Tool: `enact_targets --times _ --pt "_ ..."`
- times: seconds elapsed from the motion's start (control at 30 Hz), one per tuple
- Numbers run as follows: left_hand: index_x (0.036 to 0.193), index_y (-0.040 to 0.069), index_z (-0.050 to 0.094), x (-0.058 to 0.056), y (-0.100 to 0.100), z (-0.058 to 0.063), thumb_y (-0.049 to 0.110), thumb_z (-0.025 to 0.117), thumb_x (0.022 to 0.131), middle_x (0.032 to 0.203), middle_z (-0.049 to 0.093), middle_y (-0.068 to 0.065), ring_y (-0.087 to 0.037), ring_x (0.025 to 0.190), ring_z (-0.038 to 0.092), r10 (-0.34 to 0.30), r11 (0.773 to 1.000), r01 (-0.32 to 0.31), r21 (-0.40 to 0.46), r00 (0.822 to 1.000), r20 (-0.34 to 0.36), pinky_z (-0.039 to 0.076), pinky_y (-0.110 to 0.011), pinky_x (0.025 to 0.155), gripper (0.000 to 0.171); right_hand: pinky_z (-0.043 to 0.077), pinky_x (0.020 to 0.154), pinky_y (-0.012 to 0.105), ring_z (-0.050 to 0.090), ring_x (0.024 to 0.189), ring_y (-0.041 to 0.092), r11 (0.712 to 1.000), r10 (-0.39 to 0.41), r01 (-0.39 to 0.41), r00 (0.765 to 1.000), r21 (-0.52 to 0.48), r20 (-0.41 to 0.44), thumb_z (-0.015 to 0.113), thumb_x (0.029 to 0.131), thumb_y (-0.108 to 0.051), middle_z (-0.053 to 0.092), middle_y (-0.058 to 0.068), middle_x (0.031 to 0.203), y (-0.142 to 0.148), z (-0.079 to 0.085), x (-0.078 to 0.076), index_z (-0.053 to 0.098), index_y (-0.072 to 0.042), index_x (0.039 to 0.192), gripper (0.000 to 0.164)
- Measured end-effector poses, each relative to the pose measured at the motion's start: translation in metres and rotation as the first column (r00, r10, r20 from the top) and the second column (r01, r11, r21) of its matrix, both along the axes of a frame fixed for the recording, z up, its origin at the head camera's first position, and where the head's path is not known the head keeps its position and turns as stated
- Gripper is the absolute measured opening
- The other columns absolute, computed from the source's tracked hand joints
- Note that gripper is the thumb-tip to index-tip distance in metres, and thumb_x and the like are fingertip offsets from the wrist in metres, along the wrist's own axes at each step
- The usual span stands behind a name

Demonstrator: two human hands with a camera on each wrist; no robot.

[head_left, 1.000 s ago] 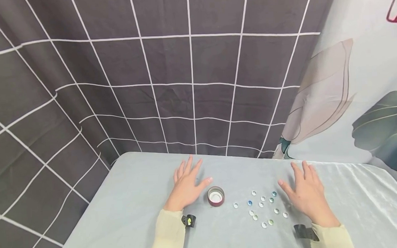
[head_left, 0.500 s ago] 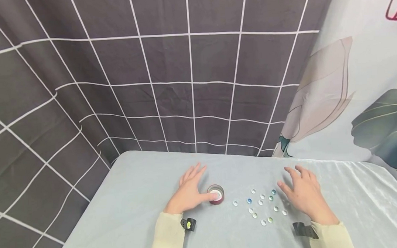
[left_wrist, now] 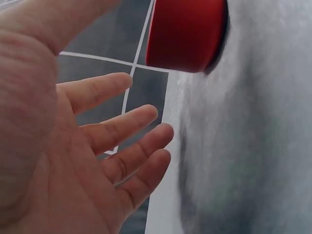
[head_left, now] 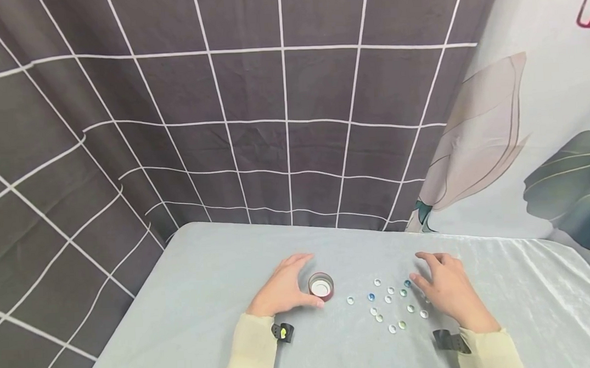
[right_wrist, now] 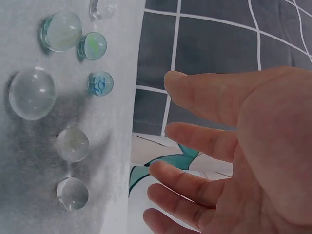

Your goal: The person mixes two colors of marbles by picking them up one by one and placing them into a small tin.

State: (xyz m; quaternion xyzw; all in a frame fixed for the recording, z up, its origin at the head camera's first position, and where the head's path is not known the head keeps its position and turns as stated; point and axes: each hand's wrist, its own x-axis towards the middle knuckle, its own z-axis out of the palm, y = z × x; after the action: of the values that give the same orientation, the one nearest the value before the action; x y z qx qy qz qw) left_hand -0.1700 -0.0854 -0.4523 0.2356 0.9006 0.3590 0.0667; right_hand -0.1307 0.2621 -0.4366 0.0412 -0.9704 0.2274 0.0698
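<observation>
A small red round lid-like container point(head_left: 322, 298) with a white inner bottom stands open side up on the table. My left hand point(head_left: 280, 290) curves around its left side, thumb by the near rim and fingers beyond the far side. In the left wrist view the container point(left_wrist: 187, 36) is beyond the spread fingers point(left_wrist: 141, 117), with a gap to them. Several glass marbles lie scattered to its right, among them a blue marble point(head_left: 371, 297) and a green-tinted marble point(head_left: 402, 325). Over their right edge hovers my right hand point(head_left: 450, 290), holding nothing, fingers point(right_wrist: 190, 183) loosely bent beside the marbles point(right_wrist: 73, 145).
A pale blue-grey cloth point(head_left: 192, 320) covers the table. Behind it hangs a dark curtain point(head_left: 254, 147) with a white grid, and a leaf-patterned white curtain point(head_left: 503, 197) is at the right. Both wrists wear black straps point(head_left: 284, 332).
My left hand has come down and its fingers have curved toward the red container, the thumb shifting to its near side. My right hand has moved slightly left toward the marbles, fingers bending more.
</observation>
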Motion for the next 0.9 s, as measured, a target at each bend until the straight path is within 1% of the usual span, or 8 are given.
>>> enact_targets --times 0.23,0.5,0.6,0.67,0.9 --pt "0.150 0.009 0.046 0.000 0.004 -0.001 0.040 0.092 0.066 0.149 0.049 -0.007 -0.026 0.138 0.043 -0.003 1.000 0.003 -0.003 1.000 0.022 0.033 -0.044 0.114 0.100 0.040 0.093 0.067 0.050 0.110 0.057 1.000 0.020 -0.020 1.000 0.000 0.010 0.072 0.090 -0.017 0.054 0.039 0.116 0.000 -0.003 -0.001 0.057 0.009 0.129 0.050" --pt "0.148 0.009 0.048 0.001 0.005 0.001 0.037 0.093 0.067 0.144 0.054 -0.005 -0.019 0.117 0.058 0.005 1.000 -0.005 -0.006 1.000 0.027 0.044 -0.039 0.103 0.097 0.042 0.091 0.066 0.053 0.107 0.055 0.999 0.047 -0.047 0.999 0.003 0.005 0.073 0.088 -0.016 0.058 0.035 0.112 -0.001 -0.006 -0.002 0.059 0.010 0.126 0.048" --pt "0.148 0.010 0.049 0.001 0.006 0.000 0.036 0.093 0.068 0.142 0.056 -0.004 -0.016 0.112 0.060 0.006 1.000 -0.005 -0.011 0.999 0.033 0.045 -0.037 0.100 0.095 0.044 0.089 0.065 0.056 0.103 0.053 0.998 0.059 -0.059 0.998 0.003 0.006 0.075 0.087 -0.015 0.061 0.032 0.109 -0.002 -0.007 -0.003 0.061 0.009 0.123 0.046" --pt "0.146 0.009 0.051 0.001 0.006 -0.001 0.035 0.093 0.068 0.140 0.057 -0.005 -0.015 0.111 0.060 0.000 1.000 0.000 -0.016 1.000 0.024 0.046 -0.037 0.100 0.093 0.045 0.089 0.064 0.059 0.101 0.051 0.998 0.065 -0.065 0.998 0.005 0.013 0.075 0.086 -0.014 0.062 0.031 0.107 -0.003 -0.008 -0.004 0.062 0.009 0.120 0.043" --pt "0.141 0.007 0.056 0.000 0.008 -0.005 0.030 0.093 0.068 0.136 0.061 -0.005 -0.018 0.113 0.060 -0.026 0.999 0.025 -0.028 1.000 -0.006 0.044 -0.037 0.103 0.085 0.046 0.091 0.061 0.061 0.102 0.046 0.996 0.085 -0.085 0.996 0.009 0.025 0.077 0.083 -0.011 0.066 0.025 0.103 -0.005 -0.011 -0.005 0.066 0.006 0.115 0.038"
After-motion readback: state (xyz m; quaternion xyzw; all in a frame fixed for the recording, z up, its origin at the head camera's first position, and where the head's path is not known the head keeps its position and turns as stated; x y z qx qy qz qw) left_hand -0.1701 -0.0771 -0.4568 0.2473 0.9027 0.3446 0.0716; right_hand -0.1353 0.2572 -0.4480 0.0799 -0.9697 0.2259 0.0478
